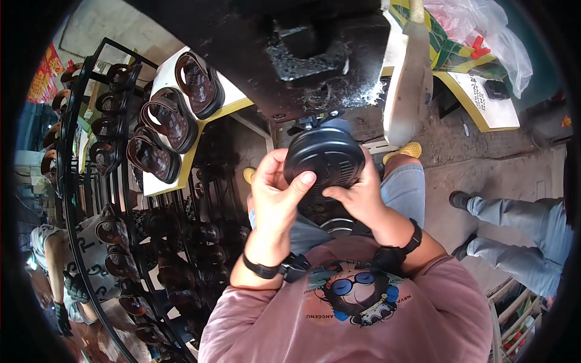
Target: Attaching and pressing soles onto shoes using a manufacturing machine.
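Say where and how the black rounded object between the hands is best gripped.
The black rounded object is probably best cupped by its left and right edges, coming from the near side: its broad, curved outline gives two opposing flanks. The left hand and right hand hold it at those sides.

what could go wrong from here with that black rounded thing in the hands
The black rounded item might slip, since only the left hand and right hand appear to hold it. It could knock the dark scuffed surface, whose edge looks close in front. A swing leftward may brush the brown sandals on the white, yellow-edged shelf.
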`<state>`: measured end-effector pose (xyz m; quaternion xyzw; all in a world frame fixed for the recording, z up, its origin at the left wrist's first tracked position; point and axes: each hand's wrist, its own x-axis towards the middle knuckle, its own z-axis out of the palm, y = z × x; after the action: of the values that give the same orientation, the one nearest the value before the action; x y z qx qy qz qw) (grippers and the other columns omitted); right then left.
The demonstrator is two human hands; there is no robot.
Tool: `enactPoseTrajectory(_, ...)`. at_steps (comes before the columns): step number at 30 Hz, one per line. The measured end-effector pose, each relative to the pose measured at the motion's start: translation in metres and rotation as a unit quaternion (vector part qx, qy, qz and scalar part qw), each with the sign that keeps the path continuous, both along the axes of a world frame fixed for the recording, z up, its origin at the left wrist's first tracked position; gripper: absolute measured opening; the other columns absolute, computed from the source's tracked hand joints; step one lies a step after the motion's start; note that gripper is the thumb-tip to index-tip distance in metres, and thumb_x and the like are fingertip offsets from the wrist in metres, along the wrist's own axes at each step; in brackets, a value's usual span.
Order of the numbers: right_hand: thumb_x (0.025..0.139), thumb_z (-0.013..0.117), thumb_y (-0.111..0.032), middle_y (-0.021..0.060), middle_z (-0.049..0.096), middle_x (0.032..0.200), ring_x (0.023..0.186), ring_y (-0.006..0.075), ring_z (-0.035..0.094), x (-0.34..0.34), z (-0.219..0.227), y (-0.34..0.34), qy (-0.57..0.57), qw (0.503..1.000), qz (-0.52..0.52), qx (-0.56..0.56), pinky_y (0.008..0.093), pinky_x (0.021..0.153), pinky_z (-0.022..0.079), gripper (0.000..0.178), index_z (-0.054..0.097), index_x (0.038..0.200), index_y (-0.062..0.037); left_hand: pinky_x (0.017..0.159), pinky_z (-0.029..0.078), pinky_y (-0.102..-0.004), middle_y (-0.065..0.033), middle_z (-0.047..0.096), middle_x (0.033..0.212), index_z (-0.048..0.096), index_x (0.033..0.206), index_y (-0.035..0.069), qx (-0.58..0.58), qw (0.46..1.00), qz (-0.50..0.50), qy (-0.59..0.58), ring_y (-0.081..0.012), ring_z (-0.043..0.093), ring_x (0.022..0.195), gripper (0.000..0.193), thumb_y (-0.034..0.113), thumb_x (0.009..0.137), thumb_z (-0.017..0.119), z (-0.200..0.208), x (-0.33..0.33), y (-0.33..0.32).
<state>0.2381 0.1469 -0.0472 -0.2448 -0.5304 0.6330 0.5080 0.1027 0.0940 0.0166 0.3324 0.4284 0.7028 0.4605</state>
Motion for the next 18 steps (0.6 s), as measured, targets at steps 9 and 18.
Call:
enactPoseTrajectory(9,0.054,0.082,-0.039,0.0096,0.061,0.073,0.067,0.0308,0.06,0.056,0.104,0.067,-0.359,0.869,-0.048,0.337,0.0339,0.06,0.048,0.05,0.064,0.086,-0.0054,0.092,0.044,-0.0315,-0.0099,0.06,0.111,0.051,0.118,0.0,0.024,0.992,-0.024,-0.125,-0.0168,0.057,0.102,0.042,-0.001,0.079,0.068,-0.007,0.023,-0.002)
enactPoseTrajectory(18,0.055,0.085,-0.039,0.013,0.058,0.071,0.063,0.0296,0.057,0.021,0.149,0.048,-0.388,0.849,-0.011,0.358,0.035,0.059,0.048,0.061,0.054,0.09,0.0007,0.091,0.046,-0.0353,-0.0102,0.06,0.108,0.047,0.121,0.001,0.04,0.978,0.044,-0.198,-0.0212,0.058,0.102,0.049,-0.002,0.076,0.067,0.006,-0.001,-0.007)
